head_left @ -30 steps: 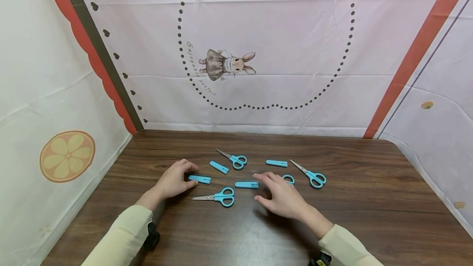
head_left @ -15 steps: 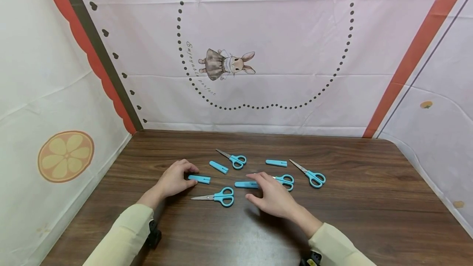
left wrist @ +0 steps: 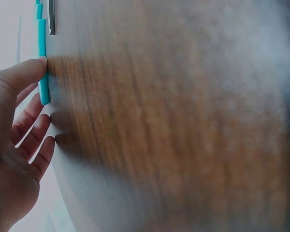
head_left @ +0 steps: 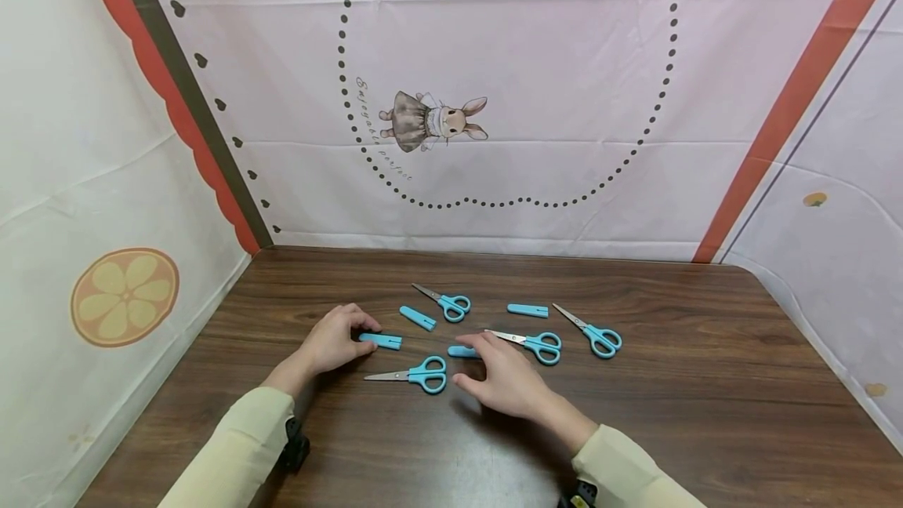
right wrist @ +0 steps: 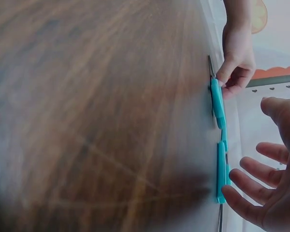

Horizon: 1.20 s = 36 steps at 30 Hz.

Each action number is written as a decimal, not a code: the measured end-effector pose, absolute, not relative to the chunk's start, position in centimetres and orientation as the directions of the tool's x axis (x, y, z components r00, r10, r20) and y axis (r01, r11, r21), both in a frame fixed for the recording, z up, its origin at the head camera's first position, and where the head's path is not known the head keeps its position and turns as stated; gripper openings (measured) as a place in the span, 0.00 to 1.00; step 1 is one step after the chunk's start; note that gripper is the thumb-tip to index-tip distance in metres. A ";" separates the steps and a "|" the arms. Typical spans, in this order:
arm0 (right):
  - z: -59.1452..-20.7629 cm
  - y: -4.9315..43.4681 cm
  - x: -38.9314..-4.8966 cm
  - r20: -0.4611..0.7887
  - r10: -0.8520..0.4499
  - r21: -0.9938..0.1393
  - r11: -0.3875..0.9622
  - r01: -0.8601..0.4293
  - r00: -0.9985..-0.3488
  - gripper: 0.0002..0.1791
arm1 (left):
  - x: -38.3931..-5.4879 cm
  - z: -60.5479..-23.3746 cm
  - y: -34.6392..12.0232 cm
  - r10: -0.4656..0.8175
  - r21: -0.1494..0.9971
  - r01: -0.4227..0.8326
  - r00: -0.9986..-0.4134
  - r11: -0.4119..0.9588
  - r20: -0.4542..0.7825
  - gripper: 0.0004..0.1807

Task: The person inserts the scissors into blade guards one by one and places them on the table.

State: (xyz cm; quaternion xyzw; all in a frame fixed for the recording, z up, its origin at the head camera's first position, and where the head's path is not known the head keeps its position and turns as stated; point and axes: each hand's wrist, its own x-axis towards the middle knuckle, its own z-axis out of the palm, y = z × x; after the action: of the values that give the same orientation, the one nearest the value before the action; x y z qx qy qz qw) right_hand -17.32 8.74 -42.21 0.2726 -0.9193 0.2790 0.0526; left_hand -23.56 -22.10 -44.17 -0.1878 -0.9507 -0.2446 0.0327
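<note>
Cap (head_left: 386, 342) on brown table (head_left: 705, 414), pinched between thumb and fingers of left hand (head_left: 337, 343). Front scissors (head_left: 427, 375) just nearer the person, blades pointing left. Right hand (head_left: 504, 375): fingers spread wide over middle cap (head_left: 462, 352), partly covering it in head view; contact unclear. Middle scissors (head_left: 543, 348) just beyond, blades near those fingers. Farther back: slanted cap (head_left: 418, 318) beside rear scissors (head_left: 453, 307); far cap (head_left: 527, 310) left of outer scissors (head_left: 601, 341).
</note>
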 end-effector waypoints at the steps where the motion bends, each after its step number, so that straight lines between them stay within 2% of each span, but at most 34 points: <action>1: -42.2 8.6 -17.3 0.255 -0.477 -0.475 0.696 -0.538 -0.841 0.29 | -23.6 -44.2 -22.1 0.340 0.450 0.372 -0.928 0.812 0.152 0.10; 15: -42.6 6.8 -16.9 0.229 -0.483 -0.452 0.716 -0.532 -0.845 0.30 | -23.5 -44.2 -22.1 0.366 0.456 0.401 -0.916 0.795 0.166 0.07; 36: -42.7 4.9 -16.8 0.215 -0.436 -0.393 0.781 -0.486 -0.874 0.30 | -23.1 -43.5 -22.3 0.384 0.451 0.429 -0.903 0.783 0.192 0.08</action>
State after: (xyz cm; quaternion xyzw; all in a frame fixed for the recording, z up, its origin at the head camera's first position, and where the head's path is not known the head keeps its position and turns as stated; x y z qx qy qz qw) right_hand -16.82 4.91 -42.74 0.2447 -0.9419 0.2232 0.0559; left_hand -23.06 -22.29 -43.55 -0.2154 -0.9431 -0.2492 0.0446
